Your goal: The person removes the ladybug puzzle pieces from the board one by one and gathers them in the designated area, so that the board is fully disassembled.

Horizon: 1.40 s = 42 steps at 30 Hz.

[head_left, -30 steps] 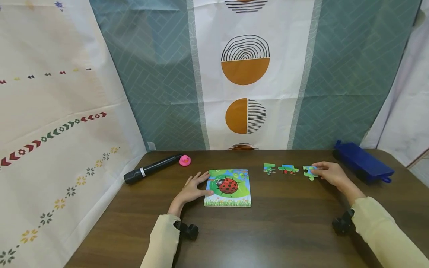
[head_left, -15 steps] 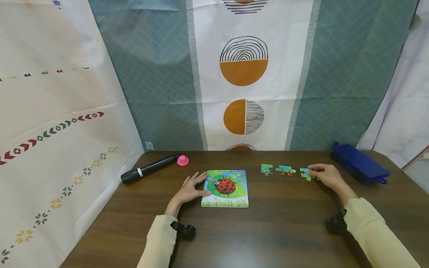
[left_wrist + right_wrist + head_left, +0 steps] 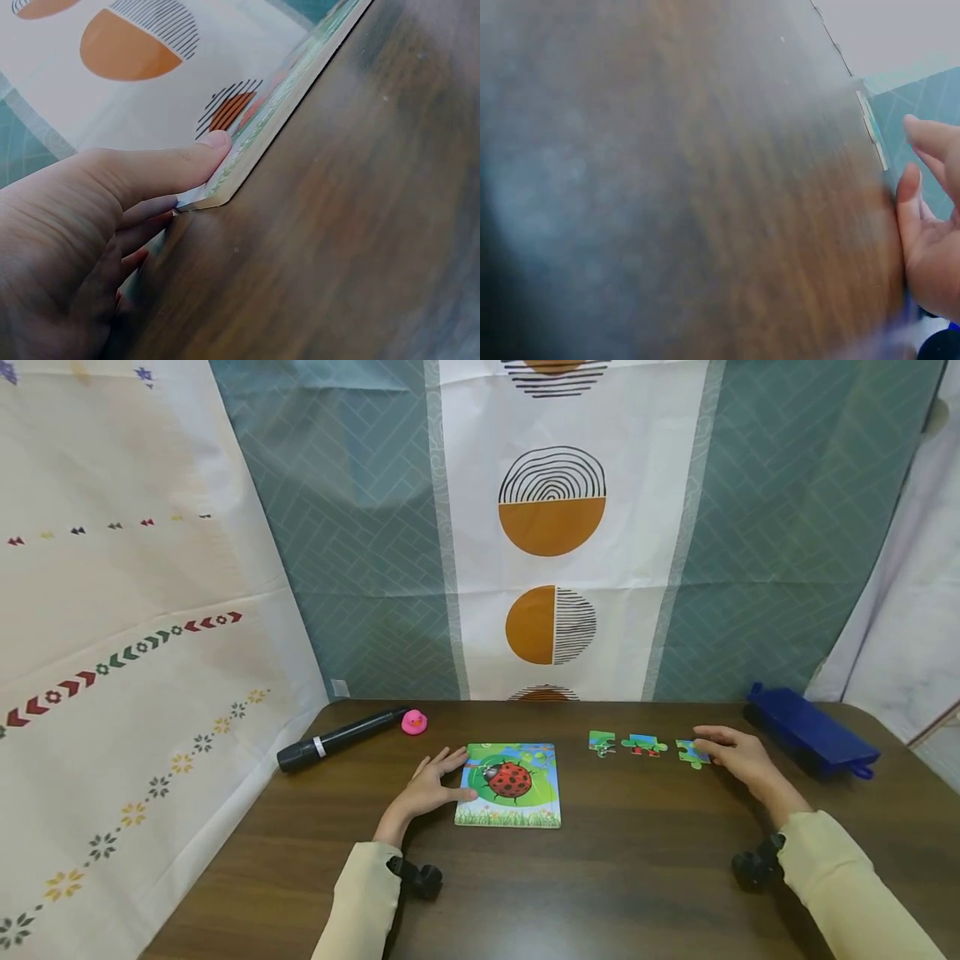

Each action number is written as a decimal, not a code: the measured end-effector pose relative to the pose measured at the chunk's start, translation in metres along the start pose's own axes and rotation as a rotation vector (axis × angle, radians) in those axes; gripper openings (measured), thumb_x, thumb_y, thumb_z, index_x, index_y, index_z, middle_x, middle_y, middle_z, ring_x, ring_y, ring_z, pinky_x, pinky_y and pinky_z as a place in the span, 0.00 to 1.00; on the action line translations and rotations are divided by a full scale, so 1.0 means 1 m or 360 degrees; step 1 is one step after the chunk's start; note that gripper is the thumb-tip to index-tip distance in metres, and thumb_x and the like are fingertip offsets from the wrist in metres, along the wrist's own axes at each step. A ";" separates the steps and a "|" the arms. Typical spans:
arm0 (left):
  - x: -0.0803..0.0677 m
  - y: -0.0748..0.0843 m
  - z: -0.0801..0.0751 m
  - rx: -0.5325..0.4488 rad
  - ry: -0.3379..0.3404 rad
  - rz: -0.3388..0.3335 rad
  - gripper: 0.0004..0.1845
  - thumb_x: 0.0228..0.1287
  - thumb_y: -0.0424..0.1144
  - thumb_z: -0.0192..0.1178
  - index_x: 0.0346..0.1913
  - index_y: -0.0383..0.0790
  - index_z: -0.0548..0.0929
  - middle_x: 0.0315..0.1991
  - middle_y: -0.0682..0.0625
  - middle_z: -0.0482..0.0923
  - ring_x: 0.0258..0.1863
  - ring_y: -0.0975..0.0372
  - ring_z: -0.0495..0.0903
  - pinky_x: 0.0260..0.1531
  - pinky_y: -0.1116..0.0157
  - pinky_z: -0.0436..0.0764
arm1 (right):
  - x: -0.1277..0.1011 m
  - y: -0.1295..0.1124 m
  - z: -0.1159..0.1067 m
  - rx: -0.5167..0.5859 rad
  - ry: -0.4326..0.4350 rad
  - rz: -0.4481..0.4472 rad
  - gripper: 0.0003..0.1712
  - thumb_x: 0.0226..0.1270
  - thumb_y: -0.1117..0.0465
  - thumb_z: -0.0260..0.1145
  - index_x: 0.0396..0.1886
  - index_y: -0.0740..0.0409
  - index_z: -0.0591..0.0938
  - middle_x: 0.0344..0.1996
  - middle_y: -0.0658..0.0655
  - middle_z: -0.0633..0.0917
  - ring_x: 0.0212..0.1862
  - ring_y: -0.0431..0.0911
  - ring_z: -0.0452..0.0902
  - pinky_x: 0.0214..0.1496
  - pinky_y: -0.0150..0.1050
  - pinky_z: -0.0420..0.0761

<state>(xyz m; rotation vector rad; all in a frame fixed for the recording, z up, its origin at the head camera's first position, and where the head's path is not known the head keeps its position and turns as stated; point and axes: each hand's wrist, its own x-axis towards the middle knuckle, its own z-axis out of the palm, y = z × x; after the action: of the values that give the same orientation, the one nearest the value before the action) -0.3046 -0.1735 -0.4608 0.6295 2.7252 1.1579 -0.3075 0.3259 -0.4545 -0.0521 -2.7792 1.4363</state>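
Observation:
A ladybug puzzle board (image 3: pixel 510 783) lies flat on the brown table (image 3: pixel 615 877). My left hand (image 3: pixel 438 781) rests at its left edge with fingers spread and straight. In the left wrist view the thumb (image 3: pixel 196 159) presses the board's near corner (image 3: pixel 225 182). To the right, three loose puzzle pieces lie in a row: one (image 3: pixel 602 742), a second (image 3: pixel 643 745), and the rightmost piece (image 3: pixel 690 752). My right hand (image 3: pixel 712 747) lies flat with its fingertips on that rightmost piece, which shows edge-on (image 3: pixel 871 129) by relaxed fingers (image 3: pixel 910 196) in the right wrist view.
A black cylinder (image 3: pixel 337 739) and a pink rubber duck (image 3: pixel 413 722) lie at the back left. A blue pouch (image 3: pixel 810 731) sits at the back right corner. Patterned curtains (image 3: pixel 551 527) close off the back and left sides.
The right hand's fingers have eased slightly to the right on the rightmost piece, uncovering more of it. The left hand and the board have stayed put.

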 end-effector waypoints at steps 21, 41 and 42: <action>0.000 -0.003 -0.003 0.0001 0.0013 -0.0036 0.40 0.53 0.49 0.67 0.68 0.40 0.64 0.72 0.46 0.57 0.76 0.49 0.44 0.72 0.44 0.34 | -0.002 -0.137 0.123 0.0492 -0.0310 -0.0190 0.31 0.66 0.49 0.60 0.62 0.62 0.70 0.51 0.55 0.79 0.54 0.53 0.73 0.58 0.48 0.75; 0.003 0.001 0.002 0.0000 0.0008 -0.0076 0.41 0.53 0.49 0.67 0.69 0.43 0.64 0.72 0.49 0.58 0.76 0.51 0.44 0.73 0.45 0.34 | -0.004 -0.170 0.210 0.0315 -0.0626 -0.0244 0.25 0.67 0.58 0.59 0.62 0.60 0.72 0.56 0.66 0.78 0.56 0.58 0.76 0.55 0.48 0.79; 0.003 0.000 0.002 0.0005 0.0015 -0.0078 0.41 0.53 0.49 0.67 0.69 0.43 0.64 0.72 0.49 0.58 0.76 0.52 0.44 0.73 0.45 0.34 | -0.003 -0.169 0.212 0.0300 -0.0627 -0.0250 0.25 0.67 0.58 0.59 0.61 0.60 0.73 0.55 0.66 0.79 0.56 0.57 0.75 0.55 0.48 0.79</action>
<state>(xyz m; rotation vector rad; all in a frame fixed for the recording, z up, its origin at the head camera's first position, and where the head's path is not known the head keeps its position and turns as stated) -0.3067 -0.1712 -0.4617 0.5562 2.7344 1.1486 -0.3137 0.0553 -0.4388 0.4909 -2.8280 1.8269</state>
